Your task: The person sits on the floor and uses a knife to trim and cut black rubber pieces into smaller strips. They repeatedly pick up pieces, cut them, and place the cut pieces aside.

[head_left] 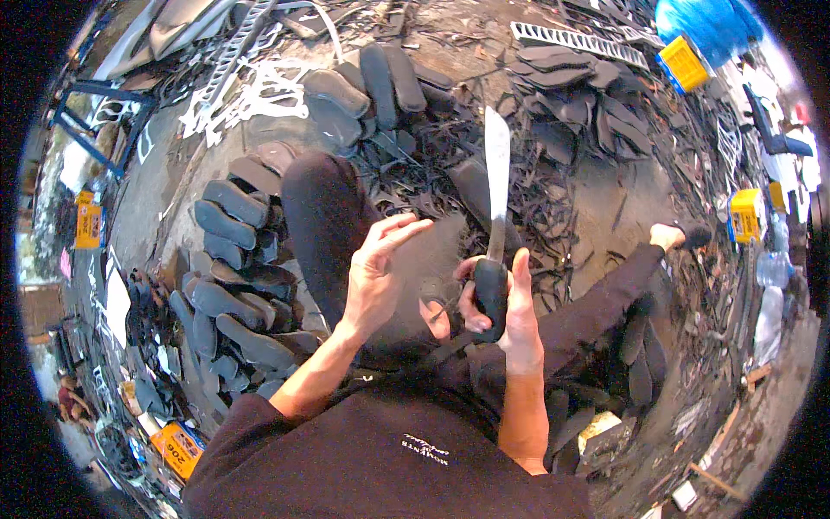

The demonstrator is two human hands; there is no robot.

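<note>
Dark shirt (372, 463), knife (498, 216) in right hand (521, 316) — black scraps (549, 208) litter the ground (609, 195).

The left forearm (316, 374) is slanting forward and inward, the left hand (372, 277) extending its fingers (408, 233) rightward. The right forearm (524, 419) is reaching forward, the right hand (520, 318) curling into a grip, thumb (520, 272) pointing forward.

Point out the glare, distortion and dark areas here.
Head view: fisheye distortion curves the surroundings inside a black rim; head view: the knife blade glares nearly white; head view: the black shirt shows little fabric detail.
</note>
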